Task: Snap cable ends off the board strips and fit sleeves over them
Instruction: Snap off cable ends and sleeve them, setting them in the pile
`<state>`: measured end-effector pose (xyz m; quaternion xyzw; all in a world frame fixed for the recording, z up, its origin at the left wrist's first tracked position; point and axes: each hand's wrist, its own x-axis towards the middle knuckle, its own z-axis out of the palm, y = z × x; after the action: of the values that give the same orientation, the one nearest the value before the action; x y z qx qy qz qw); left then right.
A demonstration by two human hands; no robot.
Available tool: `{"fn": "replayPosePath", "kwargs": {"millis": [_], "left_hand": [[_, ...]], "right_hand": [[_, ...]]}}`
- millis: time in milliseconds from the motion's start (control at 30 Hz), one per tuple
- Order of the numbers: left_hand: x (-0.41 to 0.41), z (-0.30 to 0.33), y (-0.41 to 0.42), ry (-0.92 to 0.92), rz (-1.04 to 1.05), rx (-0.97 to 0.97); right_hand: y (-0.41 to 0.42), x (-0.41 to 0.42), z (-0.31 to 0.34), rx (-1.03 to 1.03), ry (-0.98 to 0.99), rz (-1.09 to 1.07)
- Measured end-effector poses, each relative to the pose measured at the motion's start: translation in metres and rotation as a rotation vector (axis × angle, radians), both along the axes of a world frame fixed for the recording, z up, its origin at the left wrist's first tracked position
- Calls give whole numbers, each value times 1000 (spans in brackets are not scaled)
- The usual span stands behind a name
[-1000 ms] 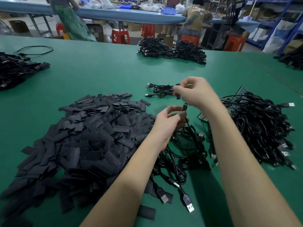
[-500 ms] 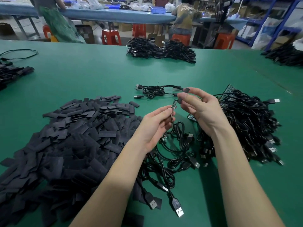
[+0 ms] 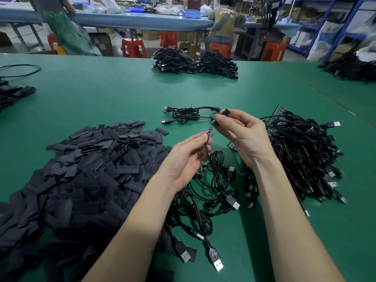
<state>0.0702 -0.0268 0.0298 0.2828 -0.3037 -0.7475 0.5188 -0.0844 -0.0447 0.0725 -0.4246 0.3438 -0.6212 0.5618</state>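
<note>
Hands meet above the green table [image 3: 122,94], raised clear of the clutter so the small parts can be lined up close to the eye. The left hand [image 3: 184,159] pinches a cable [image 3: 207,151] just below its little board end [image 3: 210,131], thumb and forefinger closed on it, so the end stands up stiff and pointing toward the other hand. The right hand [image 3: 242,137] holds a black sleeve [image 3: 225,112] between thumb and fingertips, its lower mouth right at the tip of the board end; whether it has started over the tip I cannot tell. Gripping low on the cable seems meant to leave the whole end bare for the sleeve to slide down.

Supplies lie on either side, each within reach of the hand that needs it: a big heap of flat sleeves [image 3: 81,180] to the left, a tangle of cables still on board strips [image 3: 301,151] to the right. Loose cables [image 3: 215,192] coil under the wrists. Two cables [image 3: 185,116] lie apart, just beyond the hands, likely the finished ones. Far bundles [image 3: 195,63] sit at the table's back edge, and people work at a bench behind.
</note>
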Motion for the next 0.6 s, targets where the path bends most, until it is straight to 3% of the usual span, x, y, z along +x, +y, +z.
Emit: {"fn": "replayPosePath", "kwargs": {"millis": [167, 400, 600], "left_hand": [[1, 2, 0, 11, -7, 10], [0, 3, 5, -13, -60, -47], [-2, 1, 7, -38, -20, -104]], "right_hand": [[0, 0, -1, -1, 43, 5], [6, -16, 6, 91, 251, 219], [6, -13, 5, 108, 265, 233]]}}
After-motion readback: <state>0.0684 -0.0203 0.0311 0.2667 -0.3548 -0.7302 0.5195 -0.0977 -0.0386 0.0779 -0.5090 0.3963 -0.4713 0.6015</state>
